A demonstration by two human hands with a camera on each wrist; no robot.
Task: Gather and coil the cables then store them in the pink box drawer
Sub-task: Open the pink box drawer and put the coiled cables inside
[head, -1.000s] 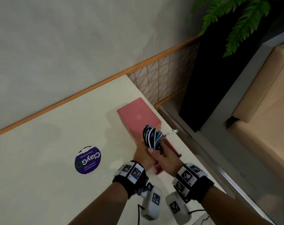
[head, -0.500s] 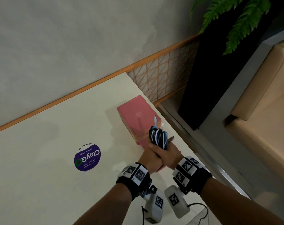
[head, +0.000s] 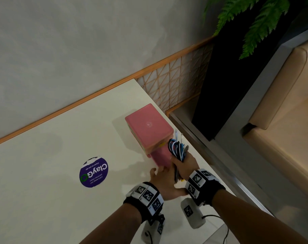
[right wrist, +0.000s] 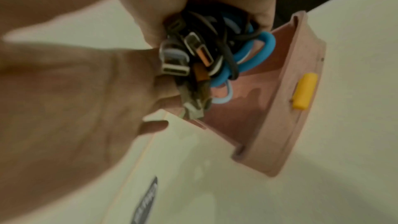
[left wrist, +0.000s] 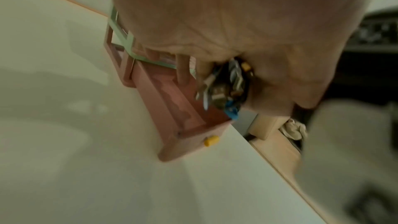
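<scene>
The pink box [head: 148, 127] stands near the table's right edge. Its drawer [head: 161, 157] is pulled out toward me, and a yellow knob [right wrist: 304, 91] shows on the drawer front. My right hand [head: 179, 161] grips a coiled bundle of black, blue and white cables [head: 177, 148], held just above the drawer's right side. The plugs of the cables [right wrist: 193, 54] stick out below my fist over the drawer [right wrist: 269, 91]. My left hand [head: 162, 173] lies open beside the right one, with its fingers [left wrist: 183, 69] reaching to the drawer [left wrist: 183, 113]. The drawer's inside is partly hidden.
The cream table [head: 53, 191] carries a round purple sticker [head: 93, 172] on the left. The table edge [head: 211, 175] runs close to the right of the box. Beyond it are a black planter [head: 225, 85] with a fern, and a beige seat [head: 281, 129].
My left hand has let go of the bundle and dropped to the drawer. The right hand has carried the cables right and lower, beside the box front.
</scene>
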